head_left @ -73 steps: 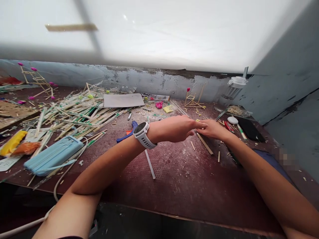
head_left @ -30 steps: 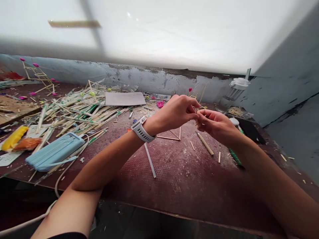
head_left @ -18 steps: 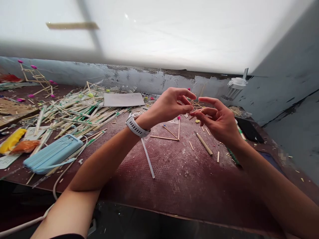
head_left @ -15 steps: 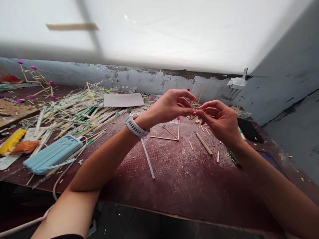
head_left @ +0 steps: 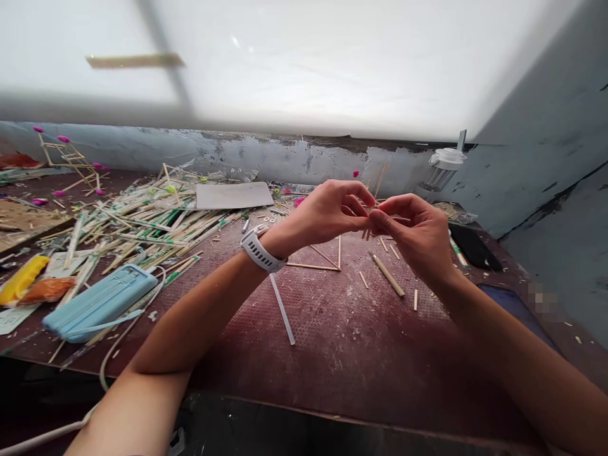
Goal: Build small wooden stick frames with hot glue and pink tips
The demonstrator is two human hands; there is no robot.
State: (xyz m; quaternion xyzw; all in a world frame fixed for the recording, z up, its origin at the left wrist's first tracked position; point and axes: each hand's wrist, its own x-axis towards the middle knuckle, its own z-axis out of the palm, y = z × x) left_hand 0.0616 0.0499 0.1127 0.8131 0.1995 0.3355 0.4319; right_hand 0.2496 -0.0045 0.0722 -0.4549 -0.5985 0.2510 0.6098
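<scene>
My left hand (head_left: 327,208), with a white watch (head_left: 262,248) on its wrist, pinches thin wooden sticks (head_left: 366,234) above the table. Thumb and fingers of my right hand (head_left: 417,229) close on the same sticks from the other side, and the fingertips of both hands meet. The fingers cover most of what is held. Beneath them, a frame of joined sticks (head_left: 313,266) lies flat, partly behind my left hand. A craft knife with a wooden handle (head_left: 388,276) rests below my right hand, among short stick pieces (head_left: 363,280).
On the left lie a heap of sticks (head_left: 137,218), a light-blue power bank (head_left: 99,303) with a cable, and yellow and orange packets (head_left: 23,280). A translucent glue stick (head_left: 283,310) lies near the middle. A dark phone (head_left: 475,248) and a white lamp (head_left: 445,166) are at right.
My fingertips have come closer together, and my right thumb now overlaps the left fingertips. More of the held sticks shows below the fingers. The view has shifted slightly.
</scene>
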